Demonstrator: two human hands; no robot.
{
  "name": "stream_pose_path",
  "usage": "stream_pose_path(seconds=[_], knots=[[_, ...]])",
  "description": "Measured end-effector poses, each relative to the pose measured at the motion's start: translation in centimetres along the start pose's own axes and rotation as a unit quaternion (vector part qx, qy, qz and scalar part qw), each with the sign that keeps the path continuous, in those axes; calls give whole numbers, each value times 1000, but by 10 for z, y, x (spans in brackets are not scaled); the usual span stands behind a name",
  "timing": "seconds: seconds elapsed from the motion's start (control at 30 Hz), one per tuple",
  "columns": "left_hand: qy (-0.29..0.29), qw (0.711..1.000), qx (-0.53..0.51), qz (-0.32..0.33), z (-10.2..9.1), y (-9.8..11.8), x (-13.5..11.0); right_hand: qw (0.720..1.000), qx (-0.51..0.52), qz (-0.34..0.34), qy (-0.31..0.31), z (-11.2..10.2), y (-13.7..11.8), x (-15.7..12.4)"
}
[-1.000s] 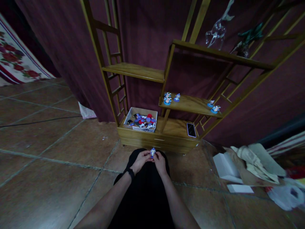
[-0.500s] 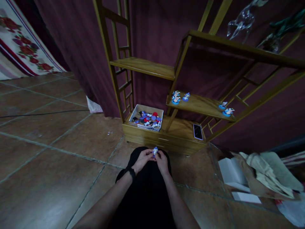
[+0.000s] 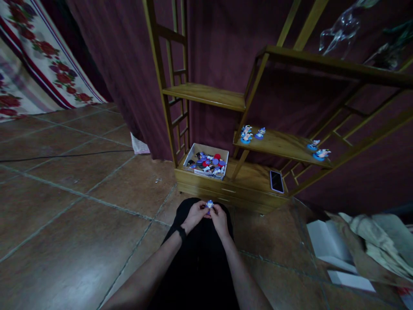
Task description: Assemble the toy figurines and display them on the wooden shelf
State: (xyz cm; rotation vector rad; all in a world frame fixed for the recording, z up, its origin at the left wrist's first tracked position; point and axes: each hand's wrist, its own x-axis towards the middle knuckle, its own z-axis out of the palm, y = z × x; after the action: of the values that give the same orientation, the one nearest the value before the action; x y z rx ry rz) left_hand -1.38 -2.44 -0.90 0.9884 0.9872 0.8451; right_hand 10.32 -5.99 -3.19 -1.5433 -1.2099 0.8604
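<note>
Just beyond both hands (image 3: 195, 215) (image 3: 220, 219), in a pinch around a figurine (image 3: 210, 204): box (image 3: 207, 150) of pieces (image 3: 215, 162), phone (image 3: 276, 181), shelved figurines (image 3: 246, 137).

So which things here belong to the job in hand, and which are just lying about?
Belong, it seems:
small figurine, held in left hand and right hand
open box of mixed pieces
other figurines on the shelf

Apparently just lying about:
phone
clear animal ornament
pale cloth
</note>
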Motion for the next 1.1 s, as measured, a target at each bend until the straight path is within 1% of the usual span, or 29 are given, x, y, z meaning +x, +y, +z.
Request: stream_pose_path(seconds=[0.13, 0.3, 0.43, 0.6, 0.73, 0.87, 1.1], knots=[[7, 1000, 21, 2, 1, 1, -1, 1000, 11, 6, -10, 1, 1, -1], [-25, 1000, 10, 12, 6, 3, -2, 999, 37, 11, -3, -7, 4, -3], [-53, 999, -13, -2, 9, 4, -3, 998, 54, 16, -3, -14, 5, -6], [-63, 998, -26, -12, 12, 5, -3, 999, 38, 12, 8, -19, 1, -11], [-76, 997, -24, -22, 9, 6, -3, 998, 59, 23, 1, -18, -4, -13], [-67, 996, -44, -26, 3, 3, -2, 996, 80, 31, -8, -14, -7, -14], [-66, 995, -69, -35, 2, -2, 2, 997, 72, 33, 12, -15, -6, -15]])
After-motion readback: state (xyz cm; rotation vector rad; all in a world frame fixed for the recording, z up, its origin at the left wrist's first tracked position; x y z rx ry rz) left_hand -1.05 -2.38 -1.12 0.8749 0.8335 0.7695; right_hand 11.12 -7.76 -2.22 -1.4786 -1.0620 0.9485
